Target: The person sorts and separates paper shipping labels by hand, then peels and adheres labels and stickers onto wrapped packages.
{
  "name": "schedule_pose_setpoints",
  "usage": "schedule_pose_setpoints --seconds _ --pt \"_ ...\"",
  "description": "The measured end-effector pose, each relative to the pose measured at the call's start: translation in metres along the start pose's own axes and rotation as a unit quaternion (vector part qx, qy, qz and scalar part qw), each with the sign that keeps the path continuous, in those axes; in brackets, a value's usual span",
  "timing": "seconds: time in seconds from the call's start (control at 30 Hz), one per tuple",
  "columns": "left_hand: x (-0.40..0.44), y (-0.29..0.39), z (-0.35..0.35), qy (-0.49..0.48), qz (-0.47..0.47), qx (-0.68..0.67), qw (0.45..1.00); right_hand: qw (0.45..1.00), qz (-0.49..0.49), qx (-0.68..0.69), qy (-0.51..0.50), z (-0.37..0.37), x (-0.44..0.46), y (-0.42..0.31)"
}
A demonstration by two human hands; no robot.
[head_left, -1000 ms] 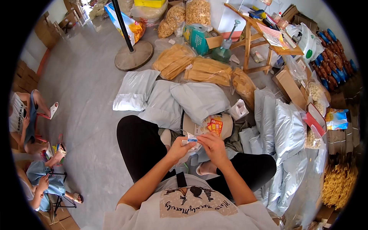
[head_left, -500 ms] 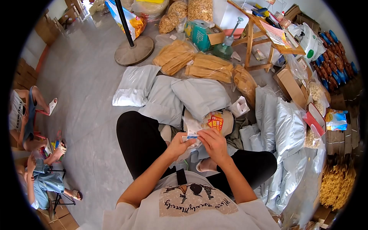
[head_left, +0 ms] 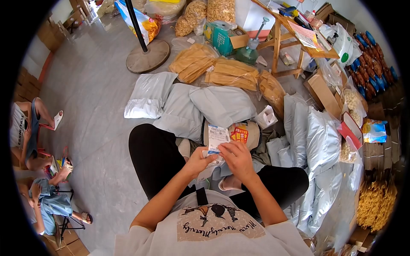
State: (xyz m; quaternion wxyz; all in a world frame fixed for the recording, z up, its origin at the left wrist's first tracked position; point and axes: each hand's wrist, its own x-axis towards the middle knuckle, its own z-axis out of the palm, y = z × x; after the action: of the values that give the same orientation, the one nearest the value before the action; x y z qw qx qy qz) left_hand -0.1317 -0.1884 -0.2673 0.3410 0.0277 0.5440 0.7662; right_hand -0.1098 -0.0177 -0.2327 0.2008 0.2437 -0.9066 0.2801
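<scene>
Printed shipping labels (head_left: pixel 218 136) are held in front of my lap, the top one standing up flat with its print facing me. My left hand (head_left: pixel 198 162) pinches the lower end of the labels, thumb on top. At their right edge, my right hand (head_left: pixel 237 159) has its fingers closed on the paper. Just beyond the labels sits a rounded beige container (head_left: pixel 252 132) with a red and yellow printed sticker (head_left: pixel 239 133). More white paper hangs below my left hand, partly hidden by my fingers.
Grey mailing bags (head_left: pixel 224 109) lie ahead, and more bags (head_left: pixel 321 141) are piled at my right. Beyond are bags of yellow sheets (head_left: pixel 232 73), a green spray bottle (head_left: pixel 247 54) and a wooden stand (head_left: pixel 277 47). A pole base (head_left: pixel 148 56) stands ahead left. Two people sit at left.
The top label has straightened and now faces me, where before it was curled and blurred. Both hands stay nearly in place. At left, a seated person's hands have moved.
</scene>
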Motion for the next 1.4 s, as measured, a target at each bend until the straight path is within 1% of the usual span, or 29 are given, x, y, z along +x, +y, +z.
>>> schedule_pose_setpoints --seconds 0.03,0.13,0.3,0.43,0.5,0.7,0.77,0.83,0.9,1.0,1.07,1.1,1.13,1.17,1.2,1.23,1.27,1.33,1.37,1.4 --pt "0.000 0.000 0.000 0.000 0.000 0.000 1.000 1.000 -0.016 -0.024 -0.002 0.000 -0.001 0.000" --pt "0.000 0.000 0.001 -0.002 -0.010 -0.001 1.000 0.999 -0.020 -0.040 -0.007 0.001 -0.004 0.002" --pt "0.002 -0.007 -0.003 0.010 0.007 0.037 0.999 1.000 -0.011 -0.028 -0.002 0.001 -0.007 0.004" --pt "0.003 -0.010 -0.004 0.011 -0.010 0.031 0.999 1.000 -0.015 -0.014 0.008 -0.003 -0.004 0.001" --pt "0.002 -0.010 -0.003 0.031 0.011 0.012 0.999 1.000 -0.024 -0.018 0.005 -0.004 -0.005 0.000" --pt "0.001 -0.008 -0.001 0.011 0.046 -0.021 0.999 0.998 -0.050 -0.028 0.007 -0.007 -0.007 -0.006" --pt "0.001 -0.011 -0.002 0.004 0.042 -0.016 0.999 0.998 -0.050 -0.031 0.007 -0.008 -0.008 -0.006" --pt "0.000 -0.011 -0.002 -0.004 0.037 -0.011 0.999 0.997 -0.057 -0.054 -0.019 -0.010 -0.010 -0.006" --pt "-0.003 -0.011 0.001 0.006 0.008 -0.096 0.995 0.997 -0.050 -0.059 -0.026 -0.010 -0.012 -0.005" --pt "0.001 -0.024 0.000 0.028 0.019 -0.061 0.998 0.997 -0.042 -0.056 -0.031 -0.004 -0.016 0.002" --pt "0.006 -0.034 -0.003 0.037 0.005 -0.059 0.998 0.998 -0.038 -0.049 -0.030 0.000 -0.017 0.006" --pt "0.009 -0.036 -0.004 0.047 -0.007 -0.058 0.997 0.993 0.104 0.047 -0.018 0.001 -0.014 0.010" --pt "0.012 -0.036 -0.006 0.046 -0.007 -0.058 0.997 0.960 0.243 0.141 -0.006 0.001 -0.011 0.015" --pt "0.015 -0.036 -0.010 0.055 -0.072 -0.094 0.992 0.960 0.244 0.140 -0.006 0.003 -0.007 0.029" --pt "0.018 -0.036 -0.013 0.063 -0.137 -0.128 0.980 0.870 0.383 0.310 0.002 0.004 -0.003 0.053" --pt "0.022 -0.038 -0.014 0.063 -0.151 -0.161 0.973 0.732 0.500 0.463 0.012 0.004 0.002 0.076" --pt "0.025 -0.037 -0.014 0.061 -0.152 -0.161 0.973 0.713 0.525 0.465 -0.010 0.001 0.007 0.096" --pt "0.032 -0.035 -0.013 0.085 -0.220 -0.171 0.957 0.684 0.547 0.481 -0.035 0.003 0.017 0.142" --pt "0.035 -0.036 -0.014 0.084 -0.222 -0.171 0.956 0.684 0.548 0.481 -0.034 0.001 0.023 0.164" --pt "0.038 -0.037 -0.016 0.078 -0.227 -0.200 0.950 0.660 0.573 0.484 -0.047 -0.002 0.029 0.186"
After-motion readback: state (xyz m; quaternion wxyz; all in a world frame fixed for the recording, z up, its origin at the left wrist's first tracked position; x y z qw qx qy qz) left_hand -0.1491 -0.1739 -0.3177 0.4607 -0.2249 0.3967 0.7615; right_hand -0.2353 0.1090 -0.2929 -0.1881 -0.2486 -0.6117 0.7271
